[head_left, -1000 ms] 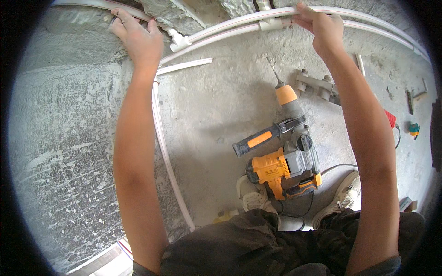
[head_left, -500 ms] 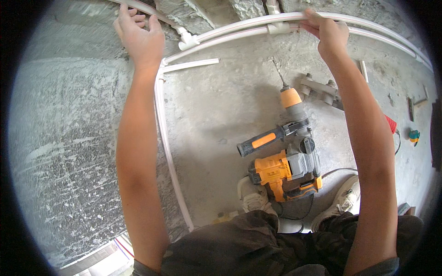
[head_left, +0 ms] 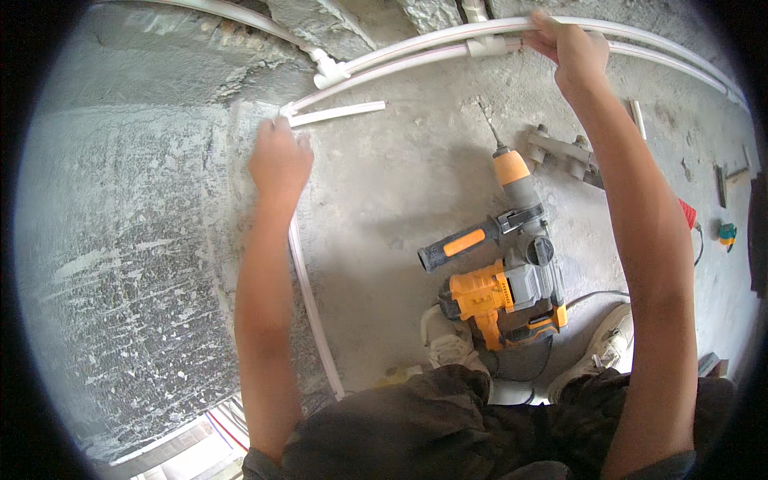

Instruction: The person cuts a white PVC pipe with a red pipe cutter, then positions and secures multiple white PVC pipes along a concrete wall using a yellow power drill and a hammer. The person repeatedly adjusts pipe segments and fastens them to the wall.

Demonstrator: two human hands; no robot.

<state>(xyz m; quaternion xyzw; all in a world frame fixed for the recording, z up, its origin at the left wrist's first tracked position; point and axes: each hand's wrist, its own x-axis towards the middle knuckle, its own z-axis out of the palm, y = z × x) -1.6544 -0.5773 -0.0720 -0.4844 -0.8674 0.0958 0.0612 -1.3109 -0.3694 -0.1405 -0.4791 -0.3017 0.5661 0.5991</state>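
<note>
My right hand (head_left: 578, 54) is closed at the upper of two long white plastic pipes (head_left: 432, 38), its fingers reaching toward the lower pipe (head_left: 400, 66). Over the corner fitting (head_left: 288, 110) at the left is my left hand (head_left: 280, 160). Slightly blurred, it covers the top of a white pipe (head_left: 308, 308) that runs toward me along the wall's foot; whether its fingers grip this pipe is hidden. A short white pipe piece (head_left: 340, 113) sticks out beside that corner. Just above, a white tee fitting (head_left: 330, 72) joins another pipe (head_left: 232, 12).
An orange and grey rotary hammer drill (head_left: 520, 288) with a long bit lies on the concrete floor (head_left: 368, 192), by my shoes (head_left: 452, 340). Right of it are a grey bracket-like piece (head_left: 564, 152), a red object (head_left: 688, 214) and a teal-yellow item (head_left: 726, 234). A rough wall (head_left: 120, 264) stands left.
My left hand has left the upper-left pipe and come down toward me to the corner fitting. My right hand stays at the paired pipes. The view has shifted slightly.
</note>
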